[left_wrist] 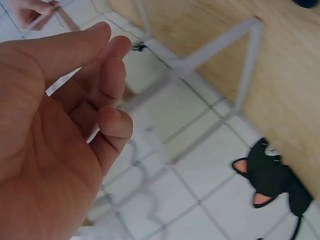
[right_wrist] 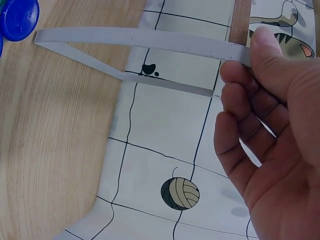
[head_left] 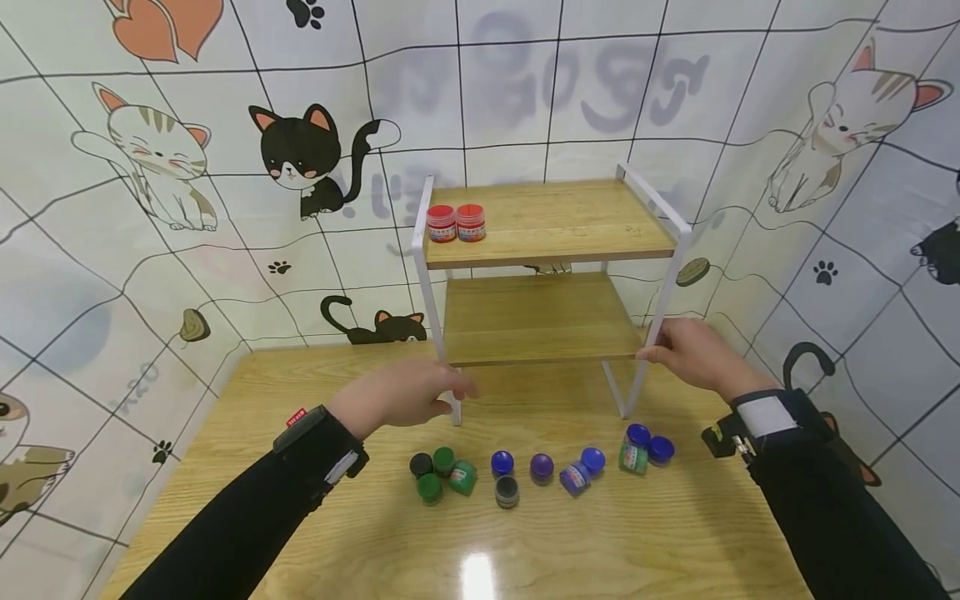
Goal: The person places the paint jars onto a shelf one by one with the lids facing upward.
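Note:
A two-tier shelf (head_left: 543, 321) with wooden boards and a white metal frame stands on the table. My right hand (head_left: 699, 357) pinches its right front post; thumb and forefinger are on the white frame (right_wrist: 135, 37) in the right wrist view. My left hand (head_left: 408, 392) is by the left front leg, and in the left wrist view its fingers (left_wrist: 112, 80) are loosely bent with nothing between them. Two red paint jars (head_left: 456, 223) sit side by side on the top board's left end. The lower board bears nothing.
In front of the shelf lie several small paint jars: a green and black group (head_left: 442, 475), a grey jar (head_left: 507, 492) by a blue one, a purple jar (head_left: 542, 468), blue jars (head_left: 583, 472), and a green jar (head_left: 633, 457) beside blue ones. A cat-printed cloth (head_left: 510, 100) hangs behind.

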A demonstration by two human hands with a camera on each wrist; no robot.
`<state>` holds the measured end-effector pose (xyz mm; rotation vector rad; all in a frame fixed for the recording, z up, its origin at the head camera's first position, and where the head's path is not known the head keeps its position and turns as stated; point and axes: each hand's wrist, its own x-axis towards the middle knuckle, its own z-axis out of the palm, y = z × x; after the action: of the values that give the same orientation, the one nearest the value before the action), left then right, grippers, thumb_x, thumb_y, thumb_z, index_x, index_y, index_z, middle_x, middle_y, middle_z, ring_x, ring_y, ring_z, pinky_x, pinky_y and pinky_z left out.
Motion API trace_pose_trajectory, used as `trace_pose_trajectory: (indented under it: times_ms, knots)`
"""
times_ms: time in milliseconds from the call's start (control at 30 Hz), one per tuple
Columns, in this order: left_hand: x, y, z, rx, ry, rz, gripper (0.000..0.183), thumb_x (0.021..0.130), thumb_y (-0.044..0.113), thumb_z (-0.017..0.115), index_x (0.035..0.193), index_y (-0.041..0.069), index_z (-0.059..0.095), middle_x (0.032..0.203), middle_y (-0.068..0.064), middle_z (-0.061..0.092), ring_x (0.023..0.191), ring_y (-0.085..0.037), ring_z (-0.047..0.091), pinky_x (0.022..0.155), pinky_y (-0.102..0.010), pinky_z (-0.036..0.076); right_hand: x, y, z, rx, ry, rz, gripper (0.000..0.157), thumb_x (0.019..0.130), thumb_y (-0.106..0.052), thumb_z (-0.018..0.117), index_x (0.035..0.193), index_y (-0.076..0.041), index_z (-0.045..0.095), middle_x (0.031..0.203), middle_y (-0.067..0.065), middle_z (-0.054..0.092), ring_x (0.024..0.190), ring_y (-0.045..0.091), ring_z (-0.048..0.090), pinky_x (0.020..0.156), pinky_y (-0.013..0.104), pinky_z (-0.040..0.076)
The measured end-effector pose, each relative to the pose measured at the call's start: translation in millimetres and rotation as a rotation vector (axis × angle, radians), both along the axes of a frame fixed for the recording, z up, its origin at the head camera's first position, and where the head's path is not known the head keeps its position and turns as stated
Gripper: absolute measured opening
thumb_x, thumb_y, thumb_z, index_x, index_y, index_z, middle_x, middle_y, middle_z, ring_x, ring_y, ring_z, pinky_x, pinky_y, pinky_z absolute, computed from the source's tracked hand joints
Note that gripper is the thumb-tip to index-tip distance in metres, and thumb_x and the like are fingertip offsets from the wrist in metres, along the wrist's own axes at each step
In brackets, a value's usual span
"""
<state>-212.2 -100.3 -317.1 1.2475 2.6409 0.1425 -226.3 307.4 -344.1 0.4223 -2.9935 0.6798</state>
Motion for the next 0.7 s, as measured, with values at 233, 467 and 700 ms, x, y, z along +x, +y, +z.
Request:
trace_pose_trajectory:
  times_ms: [233,467,700]
  knots:
    - [-5.3,-20.8,-25.0,-0.045,-0.103,0.142,0.039,0.092,0.011,0.067,0.128,0.024,0.062,0.115,0.002,0.067,0.106,-0.017,0.063,0.089,-0.037,0.051,-0.4,1.4,-0.5,0.009,0.015,0.012,0.014,0.09,-0.017,0.069,0.089,-0.003,0.067,0.073,0.004,0.062,0.067,0.017,0.051,0.059,0.03,0.042]
    - [-5.9,-35.3,-52.6,-0.124,-0.198,0.226,0.052,0.085,0.007,0.073,0.133,0.02,0.057,0.126,-0.004,0.064,0.12,-0.023,0.059,0.099,-0.042,0.047,0.5,1.0,1.3,0.026,0.045,0.023,0.016,0.089,-0.019,0.071,0.088,-0.003,0.067,0.07,0.003,0.061,0.063,0.016,0.048,0.056,0.029,0.039]
    - [-3.6,-43.7,-81.9,-0.156,-0.321,0.343,0.054,0.078,0.008,0.08,0.127,0.018,0.059,0.126,-0.003,0.063,0.122,-0.025,0.056,0.102,-0.046,0.045,1.1,0.3,2.2,0.04,0.048,0.021,0.018,0.089,-0.02,0.071,0.088,-0.003,0.066,0.07,0.003,0.06,0.063,0.016,0.047,0.056,0.029,0.038]
